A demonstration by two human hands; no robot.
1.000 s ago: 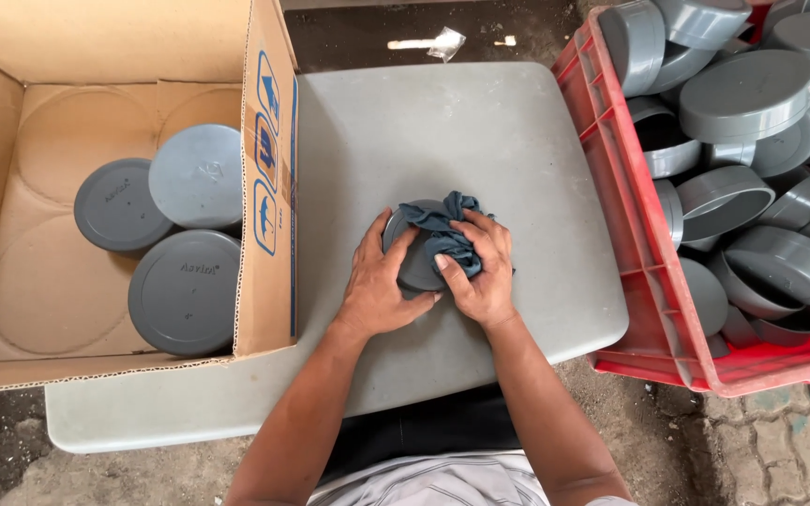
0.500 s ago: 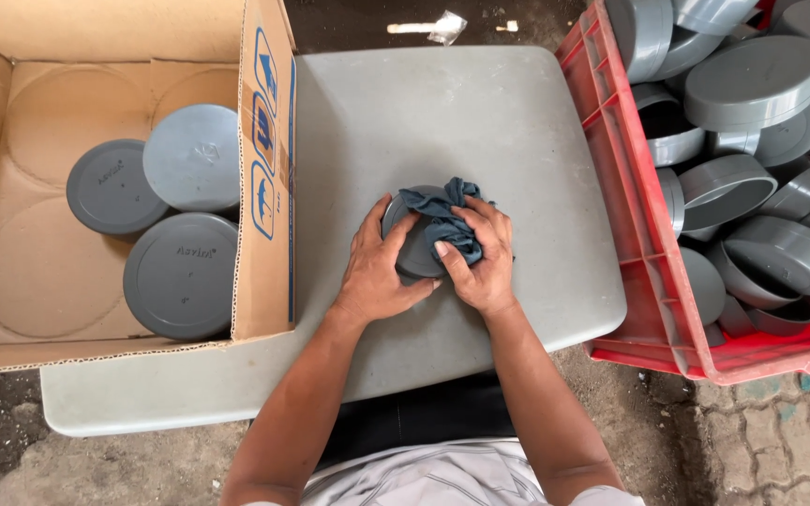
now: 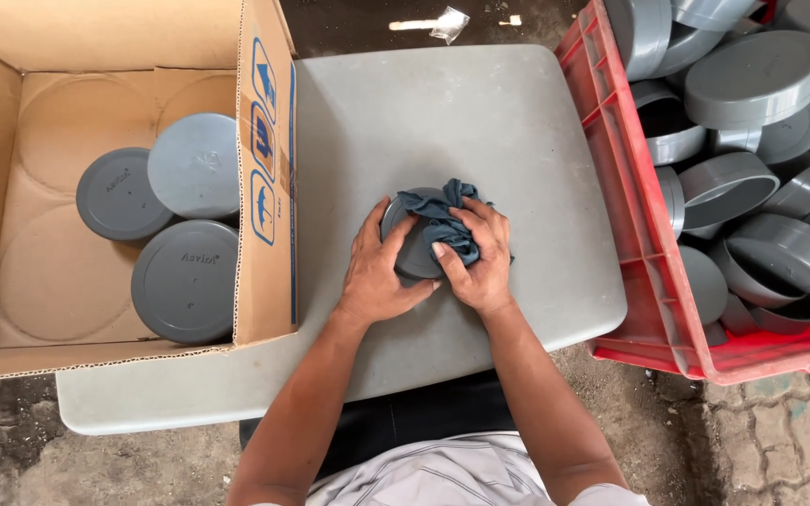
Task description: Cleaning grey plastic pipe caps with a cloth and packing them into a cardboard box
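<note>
— Two sets of fingers, one small job. What are they doing?

— The right hand's point(image 3: 482, 270) fingers point(image 3: 466, 225) are clenched on a bunched dark blue cloth point(image 3: 442, 217), pressing it onto the top of a grey cap point(image 3: 408, 251). The left hand's point(image 3: 375, 274) fingers point(image 3: 396, 234) curl round the cap's near-left rim, gripping it.

— So which step is this?

— Wiping, I'd judge: one hand steadies, the other rubs the top face. The side wall looks not yet covered by the cloth, so the next move would call for turning the cap under the left fingers while the cloth hand holds its pressure.

— And where does the cap sit?

— Flat on the grey table point(image 3: 442, 112), about at its middle, close in front of the person.

— How does it look?

— Round, low, matt dark grey plastic; the cloth hides about half of it, so I can't tell how clean it is.

— Around it?

— To the left, a cardboard box point(image 3: 264, 187) holds three similar caps point(image 3: 185, 281), closed faces up. To the right, a red crate point(image 3: 611, 169) is heaped with more grey caps point(image 3: 752, 75) lying at all angles.
</note>
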